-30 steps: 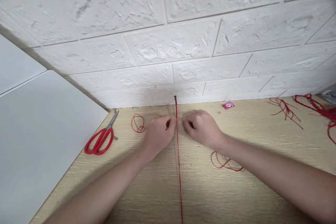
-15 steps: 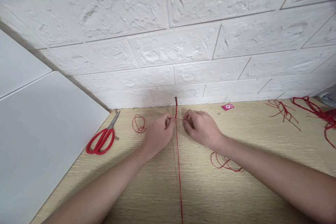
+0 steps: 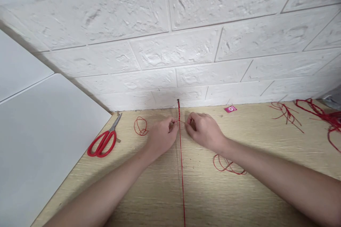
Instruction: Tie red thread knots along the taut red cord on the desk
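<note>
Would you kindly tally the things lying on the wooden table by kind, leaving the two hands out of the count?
Scissors: 1
Taut red cord: 1
Loose red thread bundles: 4
Pink tag: 1
Total: 7

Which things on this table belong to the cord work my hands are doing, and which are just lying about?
In hand: taut red cord; thin red strand, pinched by left hand and right hand.
Lying about: red scissors; pink tag; small red loop; red loops by right forearm; red cord scraps.
</note>
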Action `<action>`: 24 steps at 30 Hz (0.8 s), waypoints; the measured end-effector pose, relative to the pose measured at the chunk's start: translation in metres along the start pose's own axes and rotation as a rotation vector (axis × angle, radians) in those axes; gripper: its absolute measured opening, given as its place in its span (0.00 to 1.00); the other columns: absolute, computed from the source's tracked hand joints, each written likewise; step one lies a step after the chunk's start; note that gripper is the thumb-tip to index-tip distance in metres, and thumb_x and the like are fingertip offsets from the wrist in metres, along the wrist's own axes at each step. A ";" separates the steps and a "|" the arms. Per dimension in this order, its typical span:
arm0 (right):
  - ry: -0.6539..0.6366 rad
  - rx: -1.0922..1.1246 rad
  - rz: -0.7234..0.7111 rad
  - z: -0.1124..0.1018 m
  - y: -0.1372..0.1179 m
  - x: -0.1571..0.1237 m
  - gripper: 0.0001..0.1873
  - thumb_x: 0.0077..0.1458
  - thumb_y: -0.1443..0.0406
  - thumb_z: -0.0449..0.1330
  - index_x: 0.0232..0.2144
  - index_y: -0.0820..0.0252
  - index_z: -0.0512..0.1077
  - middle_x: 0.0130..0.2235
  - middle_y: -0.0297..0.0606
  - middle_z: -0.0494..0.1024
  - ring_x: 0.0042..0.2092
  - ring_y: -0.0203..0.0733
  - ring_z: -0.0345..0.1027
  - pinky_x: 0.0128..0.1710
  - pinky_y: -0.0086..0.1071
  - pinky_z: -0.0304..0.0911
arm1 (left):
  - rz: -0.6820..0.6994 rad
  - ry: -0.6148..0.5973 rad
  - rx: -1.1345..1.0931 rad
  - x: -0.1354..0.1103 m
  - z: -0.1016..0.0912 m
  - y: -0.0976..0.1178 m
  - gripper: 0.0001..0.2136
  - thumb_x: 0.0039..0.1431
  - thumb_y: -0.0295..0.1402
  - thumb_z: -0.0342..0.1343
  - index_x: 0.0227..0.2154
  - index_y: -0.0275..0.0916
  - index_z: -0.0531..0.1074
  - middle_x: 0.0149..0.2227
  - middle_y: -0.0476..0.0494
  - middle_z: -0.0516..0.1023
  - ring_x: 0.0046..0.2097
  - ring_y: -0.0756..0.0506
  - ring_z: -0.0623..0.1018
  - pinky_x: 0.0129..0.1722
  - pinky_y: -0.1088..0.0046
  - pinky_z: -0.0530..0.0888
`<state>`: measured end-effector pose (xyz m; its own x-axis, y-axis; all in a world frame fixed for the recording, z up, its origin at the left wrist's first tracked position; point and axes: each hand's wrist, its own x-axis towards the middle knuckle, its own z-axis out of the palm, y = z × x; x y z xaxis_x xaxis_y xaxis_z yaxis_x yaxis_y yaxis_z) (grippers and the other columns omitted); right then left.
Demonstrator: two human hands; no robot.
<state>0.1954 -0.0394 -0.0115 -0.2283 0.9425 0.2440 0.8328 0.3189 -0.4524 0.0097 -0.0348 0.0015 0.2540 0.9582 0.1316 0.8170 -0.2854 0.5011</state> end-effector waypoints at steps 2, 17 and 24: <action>0.002 0.011 0.001 0.001 0.000 0.000 0.04 0.59 0.64 0.56 0.32 0.57 0.68 0.28 0.34 0.75 0.32 0.41 0.67 0.38 0.33 0.55 | -0.006 0.000 0.009 0.000 -0.001 0.001 0.10 0.65 0.39 0.50 0.36 0.41 0.74 0.24 0.53 0.75 0.26 0.49 0.70 0.29 0.71 0.59; -0.012 0.020 0.012 0.000 -0.001 0.001 0.05 0.59 0.64 0.56 0.31 0.57 0.69 0.29 0.35 0.75 0.32 0.41 0.67 0.38 0.34 0.55 | 0.025 0.026 -0.008 -0.001 0.000 0.000 0.11 0.66 0.39 0.51 0.33 0.40 0.74 0.26 0.51 0.75 0.28 0.49 0.71 0.31 0.71 0.62; -0.004 0.033 -0.006 0.000 0.000 0.001 0.04 0.59 0.65 0.56 0.32 0.57 0.69 0.27 0.34 0.74 0.31 0.40 0.66 0.37 0.33 0.54 | 0.015 0.237 -0.064 -0.003 -0.003 0.002 0.08 0.63 0.35 0.53 0.40 0.40 0.75 0.42 0.45 0.74 0.36 0.47 0.75 0.41 0.67 0.70</action>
<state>0.1956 -0.0381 -0.0114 -0.2351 0.9411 0.2431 0.8143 0.3273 -0.4795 0.0095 -0.0386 0.0045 0.1306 0.9340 0.3326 0.7775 -0.3046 0.5502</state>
